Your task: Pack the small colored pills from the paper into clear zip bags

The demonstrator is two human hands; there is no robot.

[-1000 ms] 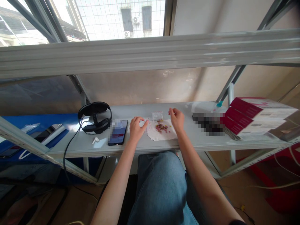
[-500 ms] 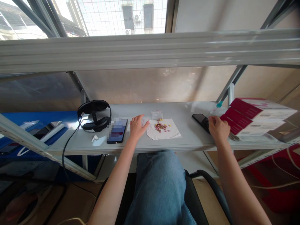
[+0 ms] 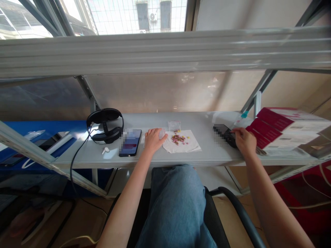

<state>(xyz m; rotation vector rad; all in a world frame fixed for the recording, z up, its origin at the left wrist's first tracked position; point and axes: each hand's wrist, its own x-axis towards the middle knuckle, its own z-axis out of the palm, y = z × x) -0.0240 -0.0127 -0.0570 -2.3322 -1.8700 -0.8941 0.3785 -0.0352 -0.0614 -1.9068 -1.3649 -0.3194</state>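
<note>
Now the right hand (image 3: 245, 142) has left the white sheet (image 3: 192, 144) and come to the dark device (image 3: 227, 137) towards the right end of the worktop (image 3: 144, 120), beside the red-and-white boxes (image 3: 269, 129). Its fingers are drawn together at the device's near right end; whether they pinch anything, or only rest there, I cannot tell. Meanwhile the left hand (image 3: 155, 139) stays at the sheet's left edge, its thumb standing apart from the half-curled fingers; something clear shows in that gap, though I cannot tell whether it is held. Between the hands, the small coloured pieces (image 3: 178, 139) lie loosely heaped on the sheet, nearer the worktop's front edge than the small clear bag (image 3: 174, 125) just behind them. With the hands now well apart, I judge handling of the heap to be paused on the right side, while the left hand keeps its place.
</note>
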